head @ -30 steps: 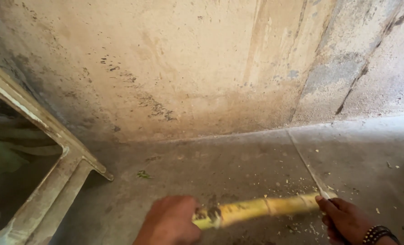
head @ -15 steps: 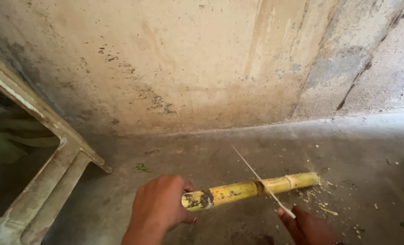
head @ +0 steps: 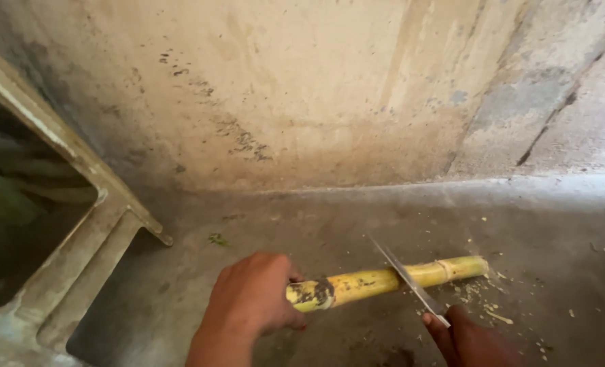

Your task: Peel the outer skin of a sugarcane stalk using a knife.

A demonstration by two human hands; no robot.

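Yellow jointed cane (head: 384, 278) in left hand's (head: 251, 302) fingers; thin steel knife (head: 406, 275) in right hand's (head: 472, 340).

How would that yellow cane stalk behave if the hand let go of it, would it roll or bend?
The yellow stalk is round and straight, so it would likely roll on the concrete floor. It spans from the left hand to its far end without sagging, so it is probably stiff. The knife in the right hand sits on it, suggesting a hard rind.
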